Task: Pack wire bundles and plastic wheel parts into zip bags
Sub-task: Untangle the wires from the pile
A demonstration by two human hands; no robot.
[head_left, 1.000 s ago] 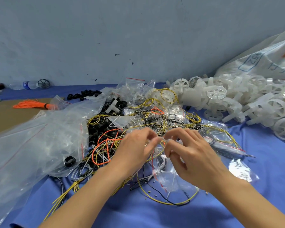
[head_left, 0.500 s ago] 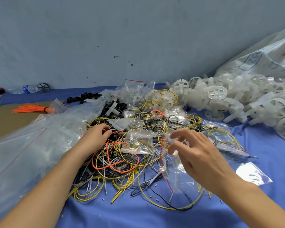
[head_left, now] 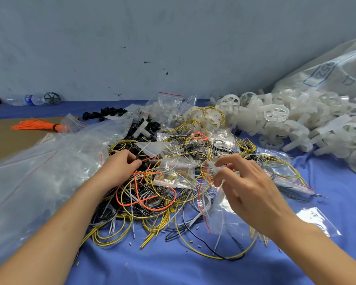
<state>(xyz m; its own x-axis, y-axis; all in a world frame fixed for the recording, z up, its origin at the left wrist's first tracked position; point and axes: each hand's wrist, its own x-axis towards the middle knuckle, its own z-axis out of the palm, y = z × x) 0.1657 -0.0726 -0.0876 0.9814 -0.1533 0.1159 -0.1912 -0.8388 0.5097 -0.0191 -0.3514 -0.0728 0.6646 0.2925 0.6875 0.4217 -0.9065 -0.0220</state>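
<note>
A tangled heap of wire loops [head_left: 152, 194], yellow, black, white and orange, lies in the middle of the blue-covered worktop [head_left: 173, 264], mixed with small clear zip bags. The left hand [head_left: 119, 168] rests on the left edge of this heap, its fingers curled and its thumb and fingertips pinching an orange wire [head_left: 150, 159] beside a cluster of black plastic parts [head_left: 140, 130]. The right hand [head_left: 247, 188] hovers over the right side of the heap, fingers partly curled, pinching the top edge of a clear zip bag [head_left: 220, 210] with a red seal line; the bag hangs down from the fingers onto the wires. Right of the heap and behind it lies a big pile of white plastic wheel parts [head_left: 296, 124], backed by a large white sack [head_left: 327, 77] against the wall. Left of the heap spreads a large clear plastic bag [head_left: 39, 175], and beyond that a tied bundle of orange wires [head_left: 39, 125] lies on a brown board.
</note>
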